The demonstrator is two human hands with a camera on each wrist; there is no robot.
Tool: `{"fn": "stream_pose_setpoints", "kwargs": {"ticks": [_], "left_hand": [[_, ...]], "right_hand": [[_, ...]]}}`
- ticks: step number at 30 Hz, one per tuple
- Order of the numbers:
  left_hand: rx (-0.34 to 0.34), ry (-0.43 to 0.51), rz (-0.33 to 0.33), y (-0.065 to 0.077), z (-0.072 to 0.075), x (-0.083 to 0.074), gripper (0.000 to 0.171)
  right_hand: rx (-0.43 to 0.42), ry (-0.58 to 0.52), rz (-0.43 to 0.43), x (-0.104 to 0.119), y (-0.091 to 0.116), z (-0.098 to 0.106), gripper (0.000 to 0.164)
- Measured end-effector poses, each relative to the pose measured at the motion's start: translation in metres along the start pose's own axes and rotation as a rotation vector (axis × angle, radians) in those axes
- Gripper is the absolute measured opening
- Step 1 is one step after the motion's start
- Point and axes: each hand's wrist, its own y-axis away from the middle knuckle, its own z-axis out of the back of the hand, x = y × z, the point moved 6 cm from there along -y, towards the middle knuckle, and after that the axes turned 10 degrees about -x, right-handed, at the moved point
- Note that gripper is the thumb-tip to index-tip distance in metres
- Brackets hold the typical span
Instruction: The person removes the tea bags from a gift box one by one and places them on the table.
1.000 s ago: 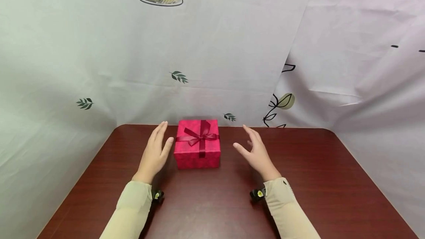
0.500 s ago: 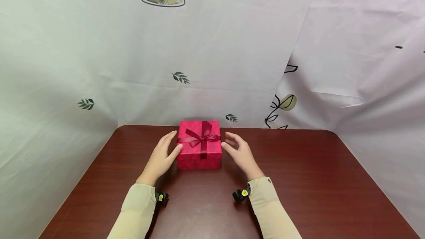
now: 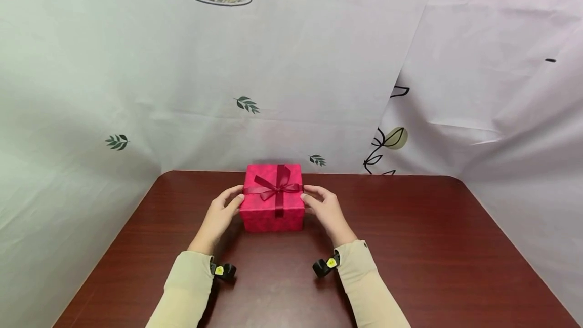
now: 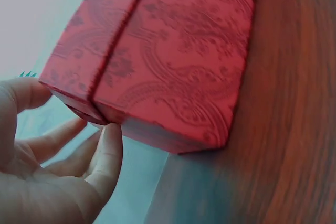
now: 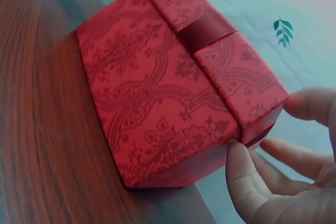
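A red gift box [image 3: 273, 220] with a floral pattern stands toward the back of the table. Its lid [image 4: 94, 30] shows a seam above the base, and a dark red ribbon [image 3: 278, 190] crosses the top in a bow. My left hand [image 3: 217, 219] grips the lid's left side, thumb at the upper edge and a fingertip [image 4: 111, 134] at the lid's lower rim. On the opposite side my right hand [image 3: 330, 216] holds the lid likewise, with a fingertip [image 5: 239, 153] at the seam. The lid sits level on the base.
The dark reddish-brown wooden table [image 3: 432, 247] has rounded far corners. Right behind it hangs a white cloth backdrop [image 3: 296, 65] printed with leaves, which also encloses both sides. Black wrist cameras are strapped at the left cuff [image 3: 186, 272] and right cuff [image 3: 360, 262].
Both hands have moved inward from either side of the gift box, the right one farther, and now grip its lid. The box has stayed in place.
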Motion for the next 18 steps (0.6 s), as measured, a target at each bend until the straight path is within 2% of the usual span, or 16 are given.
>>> {"fn": "stream_pose_setpoints", "kwargs": {"ticks": [4,10,13,18], "left_hand": [[0.015,0.145,0.113,0.001,0.0,0.004,0.047],[0.028,0.277,0.217,0.002,-0.005,0.008,0.049],[0.033,0.309,0.241,0.002,-0.006,0.008,0.05],[0.022,0.303,0.267,0.002,-0.003,0.008,0.05]], "right_hand": [[0.013,-0.054,-0.074,-0.002,0.0,0.0,0.04],[0.014,-0.12,-0.166,-0.008,0.001,0.003,0.042],[0.011,-0.161,-0.204,-0.011,0.0,0.004,0.043],[0.033,-0.203,-0.26,-0.013,-0.001,0.002,0.046]]}}
